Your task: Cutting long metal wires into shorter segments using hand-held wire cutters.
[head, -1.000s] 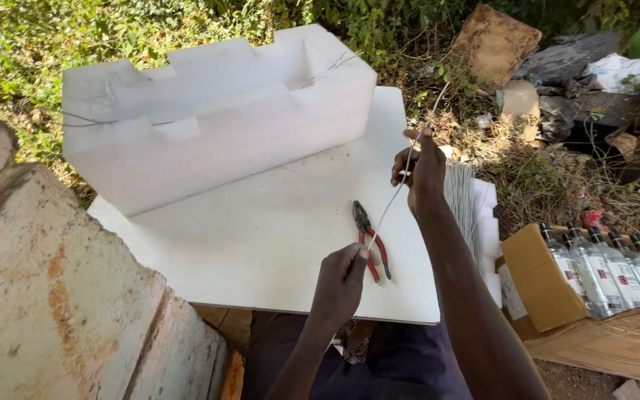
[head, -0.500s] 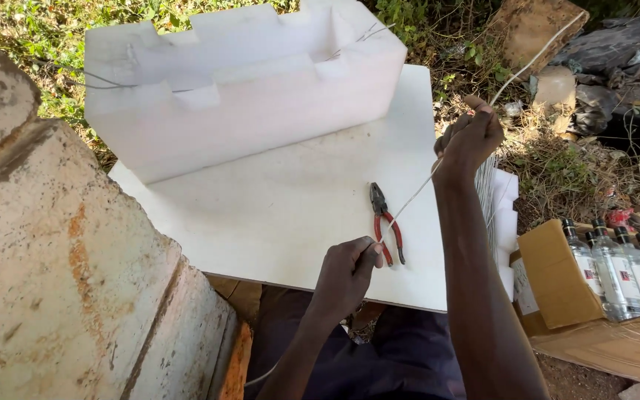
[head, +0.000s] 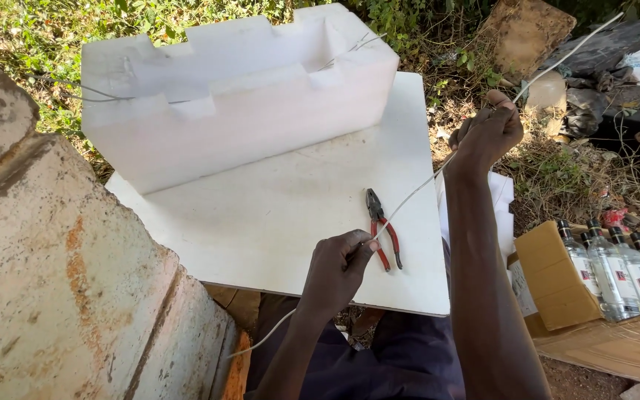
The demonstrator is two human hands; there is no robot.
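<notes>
Your wire (head: 416,194) runs taut across the middle of the frame between both hands, apparently being straightened; no cut shows yet. Your left hand (head: 338,270), lower centre, pinches it closed; your right hand (head: 487,133), upper right, is clenched round it. The pliers (head: 381,226) lie untouched on the white desk (head: 275,215).

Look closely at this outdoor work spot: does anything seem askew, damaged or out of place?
The white board overhangs, unsupported, above the person's lap. The cardboard box of bottles lies tipped on the ground.
</notes>
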